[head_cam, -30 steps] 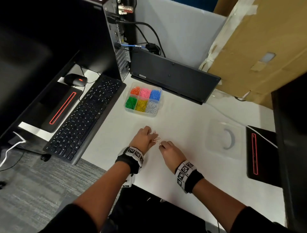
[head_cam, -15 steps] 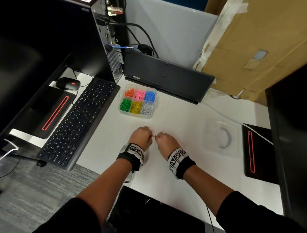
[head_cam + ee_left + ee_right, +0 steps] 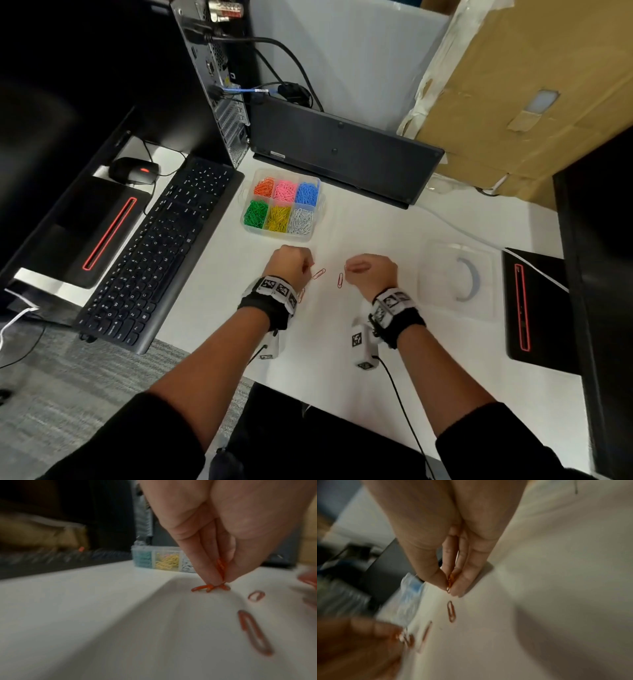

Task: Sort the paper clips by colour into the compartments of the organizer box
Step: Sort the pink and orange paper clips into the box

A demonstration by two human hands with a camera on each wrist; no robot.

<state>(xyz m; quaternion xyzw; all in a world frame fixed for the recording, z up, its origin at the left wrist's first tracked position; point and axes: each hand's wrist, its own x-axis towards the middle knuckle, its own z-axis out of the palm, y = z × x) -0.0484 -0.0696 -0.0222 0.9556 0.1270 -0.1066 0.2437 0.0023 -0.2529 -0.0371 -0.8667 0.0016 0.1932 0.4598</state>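
Observation:
The clear organizer box (image 3: 317, 219) holds orange, pink and blue clips in its far row and green, yellow and white in its near row. My left hand (image 3: 308, 266) hovers just in front of it and pinches orange-red paper clips (image 3: 221, 566) against the white desk. My right hand (image 3: 349, 269) sits a little to the right and pinches one orange-red clip (image 3: 449, 582) between thumb and fingers. Two loose orange-red clips (image 3: 318, 273) (image 3: 339, 281) lie between the hands. A third clip (image 3: 301, 294) lies beside my left wrist.
A black keyboard (image 3: 154, 253) lies to the left, a computer tower (image 3: 219, 85) and a dark upturned keyboard (image 3: 342, 154) stand behind the box. The clear lid (image 3: 459, 277) rests to the right, beside a black device (image 3: 537, 308). A cardboard box (image 3: 531, 85) fills the back right.
Half a second ago the two hands met fingertip to fingertip over the clips. Now they have drawn apart, each pinching clips, and two clips lie in the gap.

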